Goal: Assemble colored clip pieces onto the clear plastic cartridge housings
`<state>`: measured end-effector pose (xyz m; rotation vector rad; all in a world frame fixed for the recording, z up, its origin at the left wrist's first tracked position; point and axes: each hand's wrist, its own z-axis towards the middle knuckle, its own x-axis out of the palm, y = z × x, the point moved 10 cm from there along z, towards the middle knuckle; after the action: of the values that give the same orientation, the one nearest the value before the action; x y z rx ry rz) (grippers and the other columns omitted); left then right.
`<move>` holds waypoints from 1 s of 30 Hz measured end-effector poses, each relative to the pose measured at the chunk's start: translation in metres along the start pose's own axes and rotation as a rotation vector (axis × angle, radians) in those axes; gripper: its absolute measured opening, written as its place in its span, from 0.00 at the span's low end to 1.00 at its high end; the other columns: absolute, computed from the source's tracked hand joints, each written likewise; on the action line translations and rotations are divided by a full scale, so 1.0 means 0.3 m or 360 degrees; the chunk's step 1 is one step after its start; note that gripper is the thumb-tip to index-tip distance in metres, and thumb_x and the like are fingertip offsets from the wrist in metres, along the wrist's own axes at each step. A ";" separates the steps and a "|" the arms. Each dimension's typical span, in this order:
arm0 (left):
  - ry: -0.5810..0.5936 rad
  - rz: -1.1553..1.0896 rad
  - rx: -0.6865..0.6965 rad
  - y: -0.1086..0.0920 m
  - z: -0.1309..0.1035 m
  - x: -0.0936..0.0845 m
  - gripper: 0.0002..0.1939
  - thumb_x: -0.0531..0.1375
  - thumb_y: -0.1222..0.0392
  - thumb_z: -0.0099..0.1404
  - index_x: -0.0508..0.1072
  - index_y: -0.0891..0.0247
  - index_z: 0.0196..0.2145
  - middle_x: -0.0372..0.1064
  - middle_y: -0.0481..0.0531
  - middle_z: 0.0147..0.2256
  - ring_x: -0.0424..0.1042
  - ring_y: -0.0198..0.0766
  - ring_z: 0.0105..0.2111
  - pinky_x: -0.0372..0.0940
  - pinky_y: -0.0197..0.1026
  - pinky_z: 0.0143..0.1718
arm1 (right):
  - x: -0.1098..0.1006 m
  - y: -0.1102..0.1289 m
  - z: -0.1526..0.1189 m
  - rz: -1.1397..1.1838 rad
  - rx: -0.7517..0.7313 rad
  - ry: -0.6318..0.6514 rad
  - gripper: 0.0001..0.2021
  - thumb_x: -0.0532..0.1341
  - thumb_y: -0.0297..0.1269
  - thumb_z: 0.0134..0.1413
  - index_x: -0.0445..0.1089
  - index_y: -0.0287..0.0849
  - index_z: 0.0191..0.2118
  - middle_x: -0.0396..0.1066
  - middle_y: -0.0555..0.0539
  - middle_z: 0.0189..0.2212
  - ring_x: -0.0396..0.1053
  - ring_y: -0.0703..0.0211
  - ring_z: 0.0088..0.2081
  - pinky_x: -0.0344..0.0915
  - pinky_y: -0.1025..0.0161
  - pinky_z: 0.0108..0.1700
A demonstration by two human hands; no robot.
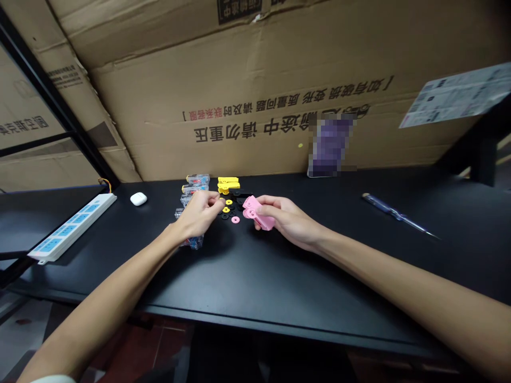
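Observation:
My right hand (pixel 285 217) is closed around a pink plastic part (pixel 264 216) with a round end, held just above the black table. To its left, my left hand (pixel 200 213) has its thumb and fingertips pressed together over the small parts; whatever they pinch, if anything, is too small to make out. Between the hands lie a pink ring (pixel 235 219), yellow rings (pixel 229 202) and several black rings (pixel 225 216). Yellow plastic parts (pixel 228 183) lie behind them. Clear-wrapped pieces (pixel 195 188) form a column beside and partly under my left hand.
A white power strip (pixel 75 226) and a white earbud case (pixel 138 199) are on the left of the table (pixel 239 287). A screwdriver (pixel 395 214) lies at right. Large cardboard (pixel 159 106) stands behind, with a blurred phone-like object (pixel 329 146) against it.

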<state>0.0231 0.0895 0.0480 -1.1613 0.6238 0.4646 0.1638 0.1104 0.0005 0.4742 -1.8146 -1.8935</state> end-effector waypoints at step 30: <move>0.0433 0.1329 0.0716 -0.100 -0.060 0.175 0.16 0.49 0.59 0.73 0.76 0.64 0.44 0.72 0.58 0.42 0.68 0.46 0.42 0.59 0.47 0.44 | -0.021 -0.026 0.014 0.0061 0.0021 -0.0079 0.12 0.67 0.40 0.47 0.72 0.39 0.36 0.73 0.46 0.32 0.69 0.61 0.29 0.62 0.61 0.32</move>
<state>0.0774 0.0636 0.0290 -0.4929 1.3840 0.8200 0.1660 0.1173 -0.0073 0.3974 -1.8558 -1.8840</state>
